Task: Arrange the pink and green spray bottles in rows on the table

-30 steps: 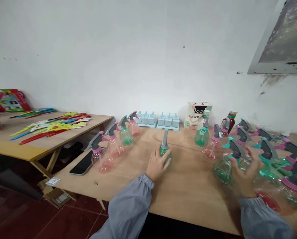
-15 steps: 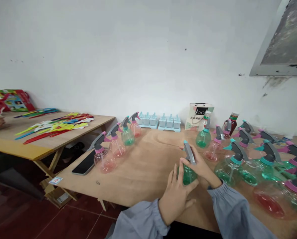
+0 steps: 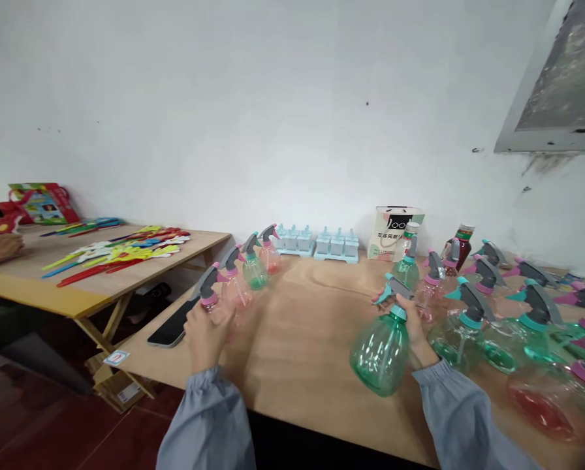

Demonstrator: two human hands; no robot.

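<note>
My right hand (image 3: 412,323) is closed around the neck of a green spray bottle (image 3: 379,356), which is tilted above the table, a little green liquid at its bottom. Its turquoise and grey spray head (image 3: 396,287) sits at the top, with my fingertips behind it. To the left, my left hand (image 3: 208,333) wraps round the body of a pink spray bottle (image 3: 208,301), hiding much of it. Behind that bottle a second pink bottle (image 3: 237,290), a green bottle (image 3: 256,271) and another pink one (image 3: 270,259) stand in a row.
Several more spray bottles (image 3: 461,329) crowd the right side. A phone (image 3: 169,329) lies beside my left hand. Light blue popsicle moulds (image 3: 336,248), a paper bag (image 3: 393,238) and a dark red bottle (image 3: 463,248) stand near the wall. Another person's hand (image 3: 1,248) shows at the left table (image 3: 84,294).
My left hand has left the green bottle and moved left onto the nearest pink bottle. My right hand has lifted the green bottle and tilted it, its base swinging toward me.
</note>
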